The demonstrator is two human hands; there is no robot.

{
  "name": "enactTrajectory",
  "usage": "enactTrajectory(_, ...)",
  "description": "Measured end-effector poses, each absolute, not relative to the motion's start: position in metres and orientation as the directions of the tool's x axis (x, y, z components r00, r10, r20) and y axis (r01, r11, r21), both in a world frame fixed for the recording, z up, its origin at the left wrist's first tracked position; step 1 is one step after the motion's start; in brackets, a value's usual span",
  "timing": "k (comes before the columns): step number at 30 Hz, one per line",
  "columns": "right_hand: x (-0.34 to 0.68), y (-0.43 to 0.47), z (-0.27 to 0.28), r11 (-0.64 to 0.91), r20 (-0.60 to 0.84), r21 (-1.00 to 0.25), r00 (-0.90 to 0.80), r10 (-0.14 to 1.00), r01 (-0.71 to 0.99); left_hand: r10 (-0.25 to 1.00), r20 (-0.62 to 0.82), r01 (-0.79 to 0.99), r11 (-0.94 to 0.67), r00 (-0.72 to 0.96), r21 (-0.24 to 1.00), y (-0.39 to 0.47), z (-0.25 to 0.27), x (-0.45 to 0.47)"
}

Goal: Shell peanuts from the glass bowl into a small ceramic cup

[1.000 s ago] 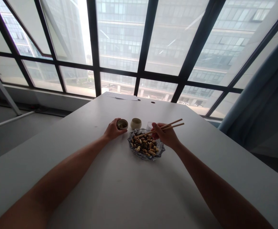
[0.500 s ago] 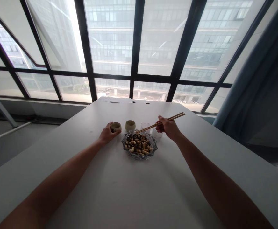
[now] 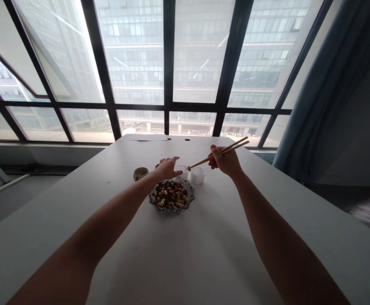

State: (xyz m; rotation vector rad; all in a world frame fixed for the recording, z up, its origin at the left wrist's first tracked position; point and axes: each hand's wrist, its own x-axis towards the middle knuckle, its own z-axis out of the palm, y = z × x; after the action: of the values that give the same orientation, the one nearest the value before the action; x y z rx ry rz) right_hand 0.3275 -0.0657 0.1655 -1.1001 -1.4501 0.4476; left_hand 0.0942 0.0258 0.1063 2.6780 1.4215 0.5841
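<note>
My right hand [image 3: 225, 161] grips a pair of wooden chopsticks [image 3: 204, 161]. Between their tips is a small pale piece [image 3: 189, 168], perhaps a nut. My left hand [image 3: 168, 167] reaches over the back of the glass bowl, fingers spread, beside a clear cup [image 3: 181, 171]; whether it touches the cup I cannot tell. The scalloped glass bowl [image 3: 189, 197] holds a mix of peanuts and dark seeds [image 3: 171, 195]. A second clear cup [image 3: 198, 176] stands below the chopsticks. On the left sits a small beige cup [image 3: 140, 173]; another beige cup is mostly hidden behind my left hand.
Everything stands on a white table [image 3: 185, 245]. Near its far edge lie a sheet of paper [image 3: 146, 139] and a round hole [image 3: 187, 140]. Large windows [image 3: 194, 51] rise behind, with a blue curtain [image 3: 312, 93] at the right.
My left hand has let go of the left beige cup and moved right towards the clear cups. The chopstick tips have lifted away from the bowl's rim, and the camera view has shifted.
</note>
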Motion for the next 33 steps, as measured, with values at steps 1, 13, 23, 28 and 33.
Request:
enactTrajectory(1, 0.329, -0.066, 0.166, 0.479, 0.559, -0.798, 0.153, 0.815, 0.366, 0.819, 0.255, 0.796, -0.566, 0.514, 0.215, 0.030, 0.106, 0.102)
enactTrajectory(13, 0.328, -0.068, 0.165, 0.542, 0.625, -0.758, 0.169, 0.762, 0.362, 0.510, 0.571, 0.550, -0.827, 0.643, 0.119, 0.036, 0.097, 0.101)
enactTrajectory(23, 0.322, -0.056, 0.150, 0.551, 0.622, -0.707, 0.018, 0.783, 0.443, 0.534, 0.579, 0.567, -0.811, 0.616, 0.145, 0.024, 0.098, 0.100)
enactTrajectory(28, 0.318, -0.056, 0.147, 0.557, 0.639, -0.672, 0.002, 0.769, 0.489, 0.676, 0.462, 0.675, -0.710, 0.574, 0.201, 0.026, 0.098, 0.103)
enactTrajectory(33, 0.314, -0.066, 0.158, 0.542, 0.610, -0.740, 0.060, 0.790, 0.399, 0.827, 0.265, 0.786, -0.558, 0.496, 0.268, 0.036, 0.098, 0.105)
